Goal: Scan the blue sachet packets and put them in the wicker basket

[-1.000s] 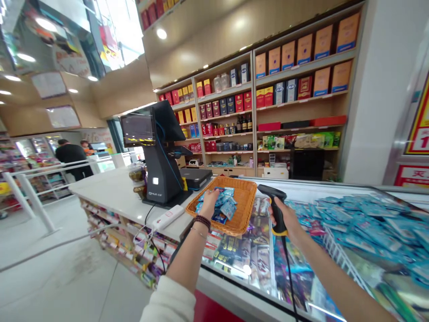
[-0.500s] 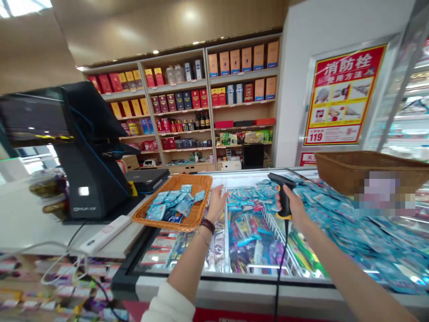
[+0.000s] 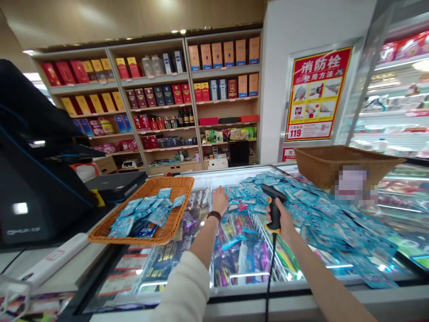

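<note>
My right hand [image 3: 283,219] is closed around the handle of a black and yellow barcode scanner [image 3: 275,210], its cord hanging down in front of the freezer. My left hand [image 3: 220,201], with a dark bead bracelet on the wrist, hovers over the freezer's glass top beside the near left end of a heap of blue packets [image 3: 318,214]. Its fingers are partly curled and apart, and nothing shows in them. To the left of that hand, an orange wicker basket [image 3: 174,223] holds several blue packets [image 3: 159,214].
A chest freezer with a glass lid [image 3: 241,293] fills the front. A brown basket [image 3: 315,167] stands at the back right of it. At the left are a dark checkout machine [image 3: 40,179] and a white bar-shaped device [image 3: 53,259]. Shelves of boxes [image 3: 164,96] line the back wall.
The view has shifted right, so the orange basket and machine lie further left in it. My left hand has moved right, away from the orange basket, toward the packet heap. The scanner stays in my right hand.
</note>
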### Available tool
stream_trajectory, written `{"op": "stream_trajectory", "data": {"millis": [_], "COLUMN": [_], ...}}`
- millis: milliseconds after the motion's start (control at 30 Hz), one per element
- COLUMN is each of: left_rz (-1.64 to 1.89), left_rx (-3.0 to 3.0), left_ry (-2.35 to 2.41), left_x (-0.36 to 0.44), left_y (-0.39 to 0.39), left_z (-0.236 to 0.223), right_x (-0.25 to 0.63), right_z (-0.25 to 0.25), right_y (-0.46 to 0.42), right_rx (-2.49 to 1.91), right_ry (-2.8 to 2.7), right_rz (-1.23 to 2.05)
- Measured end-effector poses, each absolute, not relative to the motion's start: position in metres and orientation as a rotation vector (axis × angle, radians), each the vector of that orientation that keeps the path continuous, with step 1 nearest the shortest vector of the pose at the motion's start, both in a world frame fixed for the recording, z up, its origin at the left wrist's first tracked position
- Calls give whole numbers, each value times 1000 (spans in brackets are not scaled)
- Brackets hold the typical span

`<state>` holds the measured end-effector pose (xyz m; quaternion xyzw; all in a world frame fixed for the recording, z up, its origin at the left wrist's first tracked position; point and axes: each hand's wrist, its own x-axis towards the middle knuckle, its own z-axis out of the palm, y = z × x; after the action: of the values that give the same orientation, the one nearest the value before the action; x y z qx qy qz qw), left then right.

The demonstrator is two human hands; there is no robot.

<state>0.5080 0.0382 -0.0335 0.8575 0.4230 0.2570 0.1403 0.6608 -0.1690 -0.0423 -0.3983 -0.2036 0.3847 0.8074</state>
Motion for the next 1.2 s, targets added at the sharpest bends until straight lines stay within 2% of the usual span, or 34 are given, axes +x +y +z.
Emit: {"op": "stream_trajectory", "data": {"millis": [167, 267, 500, 667, 867, 1200], "left_rz": [473, 440, 962, 1203, 1301, 1334], "left_rx": [2499, 2361, 1969, 1626, 1479, 1318], "left_ry": [1347, 1376, 1313, 1275, 1240, 1083], "left_x": [507, 492, 448, 436, 415, 412], "left_y": [42, 39, 17, 4, 2, 13], "left_z": [-29, -31, -55, -61, -67, -72], "right_x": [657, 654, 640, 608, 574, 575], "right_z": [-48, -51, -49, -39, -45, -55], "right_y": [-161, -160, -162, -151, -138, -152], "right_rx": [-922, -934, -974, -976, -1034, -1107], "right_ry": [-476, -509, -597, -626, -863, -972], "right_rz": [856, 851, 844, 823, 859, 932]}}
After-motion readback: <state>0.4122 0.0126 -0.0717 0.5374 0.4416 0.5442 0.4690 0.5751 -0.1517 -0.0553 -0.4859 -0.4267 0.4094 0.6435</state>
